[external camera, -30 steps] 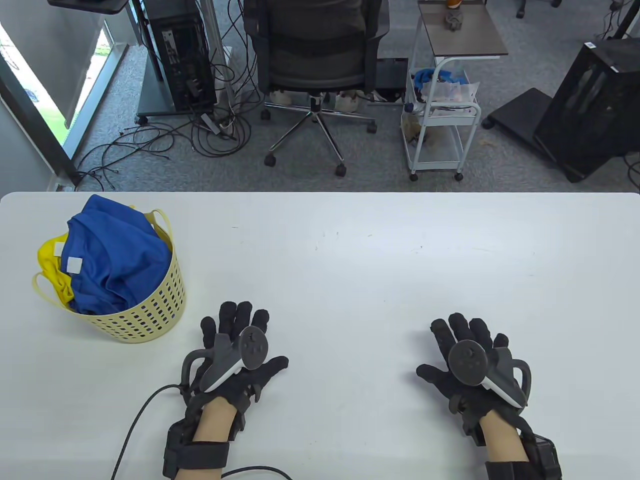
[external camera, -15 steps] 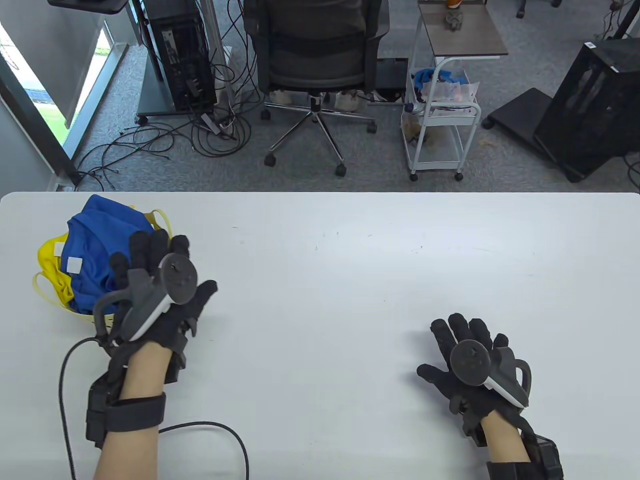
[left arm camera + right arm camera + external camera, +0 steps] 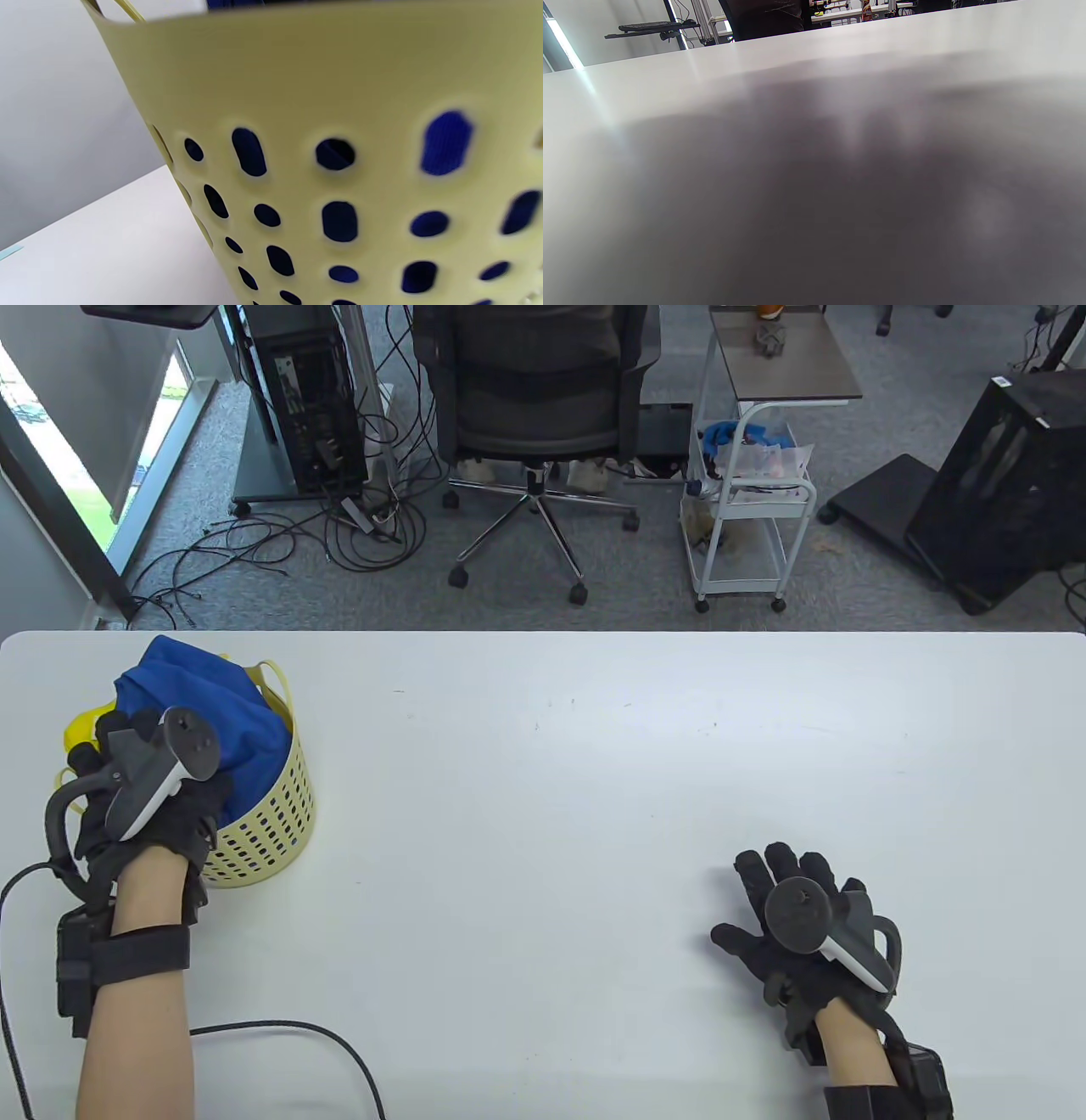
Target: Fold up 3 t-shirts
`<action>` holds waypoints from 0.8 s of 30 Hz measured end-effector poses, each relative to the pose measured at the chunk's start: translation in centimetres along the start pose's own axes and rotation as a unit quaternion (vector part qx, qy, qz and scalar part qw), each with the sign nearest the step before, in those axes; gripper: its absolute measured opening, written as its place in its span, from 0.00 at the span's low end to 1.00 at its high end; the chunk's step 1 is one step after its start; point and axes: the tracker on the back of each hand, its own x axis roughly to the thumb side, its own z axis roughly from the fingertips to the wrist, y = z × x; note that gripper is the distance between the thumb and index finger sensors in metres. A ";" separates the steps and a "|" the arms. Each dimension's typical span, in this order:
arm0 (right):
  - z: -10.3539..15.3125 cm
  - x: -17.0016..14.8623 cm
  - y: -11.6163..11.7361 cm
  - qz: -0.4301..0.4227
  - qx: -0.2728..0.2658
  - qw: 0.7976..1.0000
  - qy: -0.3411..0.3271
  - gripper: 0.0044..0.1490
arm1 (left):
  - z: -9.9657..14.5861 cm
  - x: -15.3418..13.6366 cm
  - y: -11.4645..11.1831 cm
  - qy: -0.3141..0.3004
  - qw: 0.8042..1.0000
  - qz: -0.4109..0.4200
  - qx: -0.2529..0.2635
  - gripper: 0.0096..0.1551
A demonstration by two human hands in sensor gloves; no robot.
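Left hand (image 3: pixel 148 806) fingers hidden in basket (image 3: pixel 271 823) of t-shirts (image 3: pixel 229 721), grip unclear; right hand (image 3: pixel 802 933) flat.

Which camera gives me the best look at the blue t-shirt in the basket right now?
The table view: the blue t-shirt shows heaped above the yellow basket, partly covered by the left hand. The left wrist view is pressed close to the basket wall, so only blurred blue patches show through the holes. The right wrist view shows only the table.

Grey carpet floor (image 3: pixel 848 577), black office chair (image 3: pixel 537 398), white trolley (image 3: pixel 751 517), computer tower (image 3: pixel 310 398), tangled cables (image 3: pixel 254 551), bright window (image 3: pixel 51 458)
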 end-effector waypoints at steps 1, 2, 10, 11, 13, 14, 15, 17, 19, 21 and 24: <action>0.0 0.0 0.0 0.001 0.001 1.000 -0.001 0.55 | -0.3 0.1 -0.2 0.004 1.000 -0.004 0.006 0.42; 0.0 0.0 0.1 0.002 0.003 1.000 -0.002 0.55 | -0.5 0.1 -0.3 0.009 1.000 -0.008 0.013 0.42; -0.2 0.1 0.3 -0.008 0.019 1.000 -0.008 0.55 | -1.3 0.2 -0.6 0.023 0.997 -0.013 0.071 0.29; -0.2 0.2 0.3 -0.009 0.019 1.000 -0.009 0.55 | -1.2 0.2 -0.6 0.022 0.997 -0.013 0.075 0.28; -0.2 0.3 0.3 -0.008 0.018 1.000 -0.013 0.55 | -0.9 0.2 -0.4 0.018 0.996 -0.011 0.084 0.27; -0.2 0.4 0.3 -0.007 0.018 1.000 -0.016 0.55 | -0.6 0.1 -0.2 0.014 0.996 -0.011 0.091 0.26; -0.2 0.4 0.3 -0.006 0.017 1.000 -0.018 0.55 | -0.2 0.1 0.0 0.009 0.995 -0.010 0.099 0.25; -0.2 0.5 0.3 -0.006 0.017 1.000 -0.021 0.55 | 0.4 0.1 0.5 0.002 0.994 -0.003 0.107 0.24; -0.2 0.6 0.3 -0.005 0.017 1.000 -0.023 0.55 | 1.1 0.0 1.2 -0.002 0.994 0.008 0.110 0.23; -0.2 0.6 0.3 -0.004 0.017 1.000 -0.025 0.55 | 1.6 0.0 1.9 -0.011 0.993 0.021 0.114 0.23; -0.1 0.6 0.2 -0.008 0.013 1.000 -0.027 0.55 | 2.3 0.2 3.1 -0.024 0.991 0.006 0.135 0.23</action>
